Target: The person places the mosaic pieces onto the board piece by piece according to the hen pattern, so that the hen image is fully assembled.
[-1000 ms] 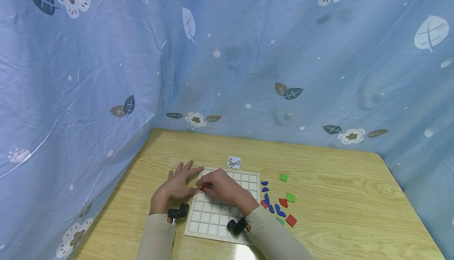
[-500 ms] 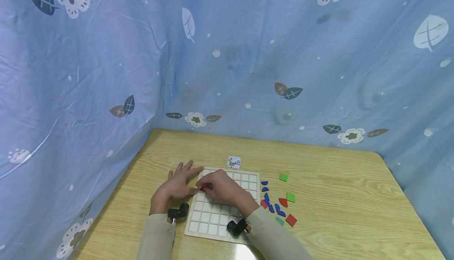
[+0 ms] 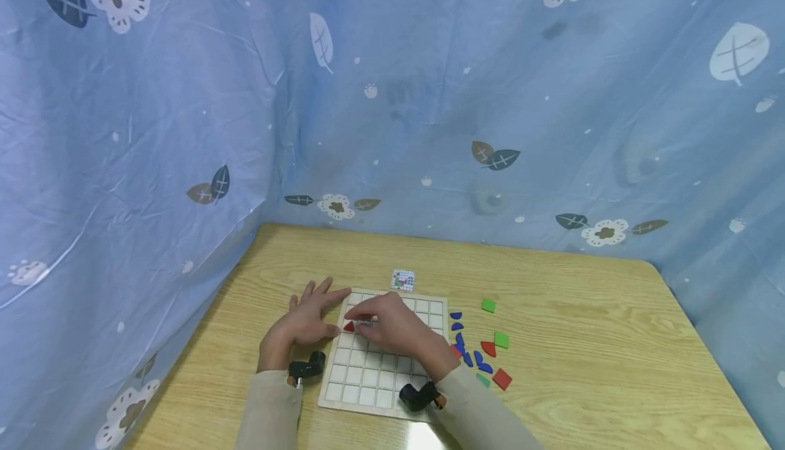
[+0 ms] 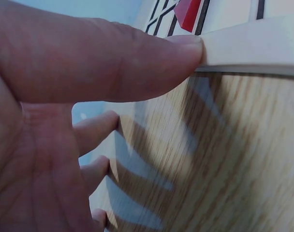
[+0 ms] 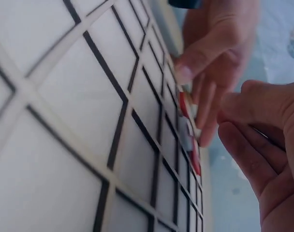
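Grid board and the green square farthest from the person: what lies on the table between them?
In the head view, only bare wood lies between the grid board and the green square; the blue pieces sit nearer the person.

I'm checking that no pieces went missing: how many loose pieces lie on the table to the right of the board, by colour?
Green pieces: 3
Red pieces: 3, one partly behind the right hand
Blue pieces: about 6, small and bunched
Total: about 12

Red piece partly under right grip.
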A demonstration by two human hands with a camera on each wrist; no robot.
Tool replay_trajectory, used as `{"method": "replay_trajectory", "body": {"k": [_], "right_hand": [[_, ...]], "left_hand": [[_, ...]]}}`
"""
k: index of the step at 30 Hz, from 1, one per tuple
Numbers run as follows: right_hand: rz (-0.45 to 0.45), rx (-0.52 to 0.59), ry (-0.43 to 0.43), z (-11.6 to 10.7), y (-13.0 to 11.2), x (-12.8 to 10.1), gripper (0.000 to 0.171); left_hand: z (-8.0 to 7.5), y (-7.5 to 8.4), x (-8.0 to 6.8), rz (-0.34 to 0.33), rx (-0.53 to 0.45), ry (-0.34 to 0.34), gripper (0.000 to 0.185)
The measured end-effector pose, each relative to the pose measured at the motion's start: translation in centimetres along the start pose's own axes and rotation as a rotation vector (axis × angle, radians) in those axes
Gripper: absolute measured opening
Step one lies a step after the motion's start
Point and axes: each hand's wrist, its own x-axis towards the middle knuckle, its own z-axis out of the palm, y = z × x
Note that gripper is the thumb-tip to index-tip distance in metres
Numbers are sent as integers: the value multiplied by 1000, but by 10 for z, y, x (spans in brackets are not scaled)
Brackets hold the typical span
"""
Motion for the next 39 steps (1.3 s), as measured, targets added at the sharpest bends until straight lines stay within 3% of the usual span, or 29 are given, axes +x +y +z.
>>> {"method": "replay_trajectory", "body": {"k": [5, 12, 19, 23, 30, 39], "right_hand": [[45, 81, 64, -11, -1, -26, 25], [164, 181, 173, -21, 10, -79, 27], [208, 171, 297, -36, 24, -135, 28], [279, 178, 360, -51, 31, -161, 29], [370, 224, 450, -79, 48, -190, 33], [435, 159, 546, -94, 76, -220, 32]], "left_hand": [[1, 1, 1, -6, 16, 3, 80], [0, 3, 0, -19, 15, -4, 81], [0, 4, 0, -15, 12, -6, 82], [0, 5, 0, -13, 18, -5, 82], [1, 5, 1, -12, 11, -8, 81], [0, 3, -1, 2, -12, -21, 81]]}}
